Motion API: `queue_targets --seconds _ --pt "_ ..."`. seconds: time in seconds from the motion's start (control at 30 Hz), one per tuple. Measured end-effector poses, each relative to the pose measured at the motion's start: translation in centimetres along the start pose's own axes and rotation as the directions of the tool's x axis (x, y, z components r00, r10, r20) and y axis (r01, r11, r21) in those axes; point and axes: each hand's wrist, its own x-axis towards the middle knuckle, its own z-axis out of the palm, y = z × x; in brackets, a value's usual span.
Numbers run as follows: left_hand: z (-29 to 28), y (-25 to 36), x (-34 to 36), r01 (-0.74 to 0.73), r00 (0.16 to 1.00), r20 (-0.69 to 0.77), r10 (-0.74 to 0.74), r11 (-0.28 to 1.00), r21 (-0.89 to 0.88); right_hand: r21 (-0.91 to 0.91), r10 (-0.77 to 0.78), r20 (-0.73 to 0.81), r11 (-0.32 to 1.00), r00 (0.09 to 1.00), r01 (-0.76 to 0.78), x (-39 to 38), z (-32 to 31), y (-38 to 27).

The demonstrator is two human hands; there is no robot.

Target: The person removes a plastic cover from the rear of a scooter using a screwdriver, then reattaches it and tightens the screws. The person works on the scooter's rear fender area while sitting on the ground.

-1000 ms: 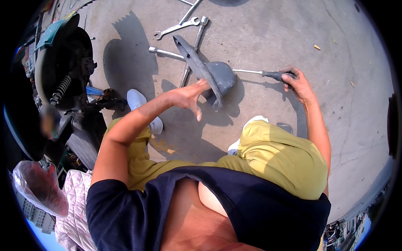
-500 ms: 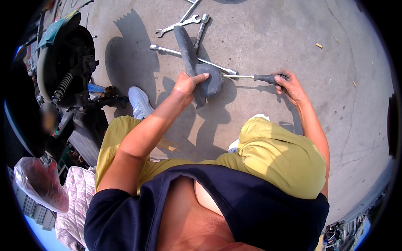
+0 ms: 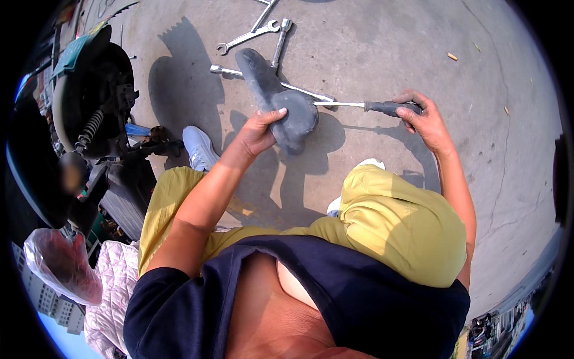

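My left hand (image 3: 261, 131) grips a dark grey moulded part (image 3: 294, 113), long and flat with a rounded bulge, thumb on its face. I hold it up off the ground, its long end tilted away to the upper left. My right hand (image 3: 423, 118) is closed round the black handle of a screwdriver (image 3: 382, 107). The metal shaft points left and its tip meets the right edge of the bulge; whether it sits in a screw or a hole is too small to tell. Beyond the part, a cross-shaped lug wrench (image 3: 281, 42) lies on the concrete, partly hidden behind it.
An open-end wrench (image 3: 248, 37) lies near the lug wrench. On my left stands a vehicle with a wheel (image 3: 95, 78) and a coil spring (image 3: 89, 128), plus a quilted pink cover (image 3: 110, 281) and a plastic-wrapped item (image 3: 63, 263). My shoe (image 3: 200, 146) rests beside it.
The grey part has turned so its broad face shows more, and its long end has dropped slightly. My right hand has shifted a little right with the screwdriver, its fingers repositioned on the handle.
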Motion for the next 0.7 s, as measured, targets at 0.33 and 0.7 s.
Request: queue_targets --seconds 0.33,0.7 --pt "0.1 -0.4 -0.2 -0.077 0.997 -0.024 0.079 0.994 0.074 -0.134 0.038 -0.026 0.99 0.999 -0.041 -0.8 0.5 -1.9" --pt "0.6 -0.1 -0.1 -0.117 0.99 -0.056 0.126 0.984 0.134 0.133 0.033 -0.102 0.991 0.994 -0.019 -0.3 0.6 -1.2"
